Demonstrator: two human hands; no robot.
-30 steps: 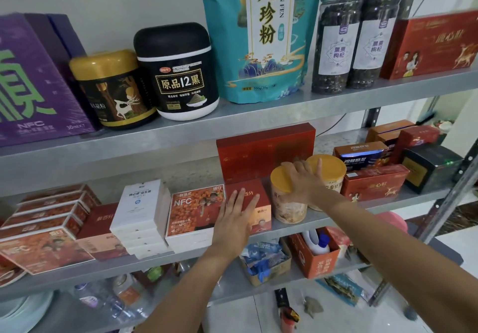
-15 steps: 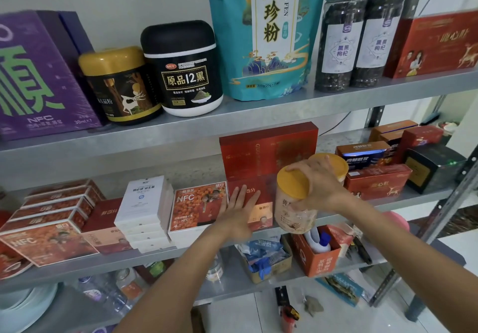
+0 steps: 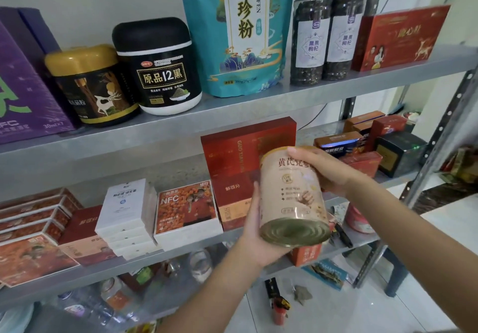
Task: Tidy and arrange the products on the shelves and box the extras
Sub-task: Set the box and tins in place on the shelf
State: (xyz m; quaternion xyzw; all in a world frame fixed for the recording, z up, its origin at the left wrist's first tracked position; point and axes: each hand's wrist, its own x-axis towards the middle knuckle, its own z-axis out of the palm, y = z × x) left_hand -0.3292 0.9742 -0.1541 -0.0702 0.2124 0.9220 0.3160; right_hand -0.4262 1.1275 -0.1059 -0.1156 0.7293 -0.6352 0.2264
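Note:
I hold a beige tin can [image 3: 292, 193] with Chinese lettering in front of the middle shelf [image 3: 181, 255], tilted so its metal bottom faces me. My right hand [image 3: 328, 169] grips its upper end from the right. My left hand [image 3: 256, 229] cups its lower left side from below. Behind the can stands a large red box [image 3: 232, 149], with a smaller red box [image 3: 232, 200] in front of it. To the left sit an orange NFC box [image 3: 186, 208] and a stack of white boxes [image 3: 126, 216].
The top shelf [image 3: 232, 102] carries a purple box [image 3: 23, 94], a gold-lidded jar [image 3: 90, 87], a black-lidded jar [image 3: 160, 66], a teal bag [image 3: 232, 30], two dark jars [image 3: 328, 32] and a red box [image 3: 398, 38]. Red and black boxes [image 3: 382, 141] fill the middle shelf's right end. A metal upright [image 3: 434, 151] stands at right.
My right hand lifted the can off the middle shelf and tipped it toward me. My left hand left the small red box and came under the can.

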